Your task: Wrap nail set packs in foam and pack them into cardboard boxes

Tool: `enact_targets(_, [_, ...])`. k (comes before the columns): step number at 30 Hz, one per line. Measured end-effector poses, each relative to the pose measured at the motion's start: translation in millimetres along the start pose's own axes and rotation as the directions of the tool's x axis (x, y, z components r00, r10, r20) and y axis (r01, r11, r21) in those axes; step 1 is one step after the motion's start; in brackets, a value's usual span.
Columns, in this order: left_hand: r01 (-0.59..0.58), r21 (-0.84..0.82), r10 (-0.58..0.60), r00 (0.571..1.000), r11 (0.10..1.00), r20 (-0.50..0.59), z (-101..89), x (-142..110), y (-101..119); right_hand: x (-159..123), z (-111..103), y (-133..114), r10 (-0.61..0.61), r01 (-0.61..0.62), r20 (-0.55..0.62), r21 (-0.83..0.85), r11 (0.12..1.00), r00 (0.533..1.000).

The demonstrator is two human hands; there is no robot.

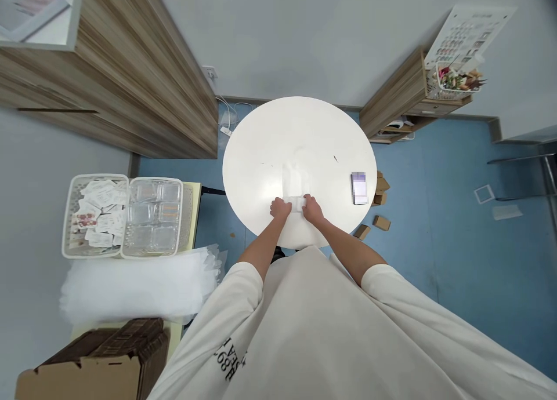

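Observation:
Both my hands rest on the near part of a round white table (278,133). My left hand (281,207) and my right hand (311,207) pinch the near end of a thin clear plastic bag (293,182) that lies flat and stretches away from me. A small white piece (296,203) sits between my fingers at the bag's near end; I cannot make out what it is. Fingers of both hands are closed on the bag.
A small white and purple box (359,188) lies on the table's right side. Left of me stand white baskets with cards and clear trays (124,214), a pile of clear bags (139,284) and a cardboard box (96,362). Small brown boxes (378,211) lie on the blue floor.

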State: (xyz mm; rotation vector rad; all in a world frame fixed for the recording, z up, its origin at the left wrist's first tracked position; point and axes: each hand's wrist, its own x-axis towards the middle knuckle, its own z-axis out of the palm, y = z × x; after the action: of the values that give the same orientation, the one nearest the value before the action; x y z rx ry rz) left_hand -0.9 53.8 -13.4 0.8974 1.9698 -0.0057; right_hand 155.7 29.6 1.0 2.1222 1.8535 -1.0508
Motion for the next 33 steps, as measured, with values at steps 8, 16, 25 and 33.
enact_targets(8, [-0.224,-0.129,0.232,0.971,0.966,0.05,10.2,-5,7,0,0,2,-0.02,0.02,-0.004,0.015,1.0,1.0])
enact_targets(16, [-0.302,-0.083,0.308,0.948,0.95,0.082,37.9,-17,24,4,8,17,-0.065,0.069,-0.089,0.041,0.997,0.994])
enact_targets(25, [-0.405,-0.163,0.431,0.885,0.899,0.175,35.3,-16,16,-4,14,43,-0.211,0.243,-0.143,0.262,0.934,0.967])
enact_targets(33, [-0.459,-0.137,0.478,0.858,0.878,0.189,30.0,-22,11,-16,0,47,-0.314,0.316,-0.053,0.039,0.948,0.948])
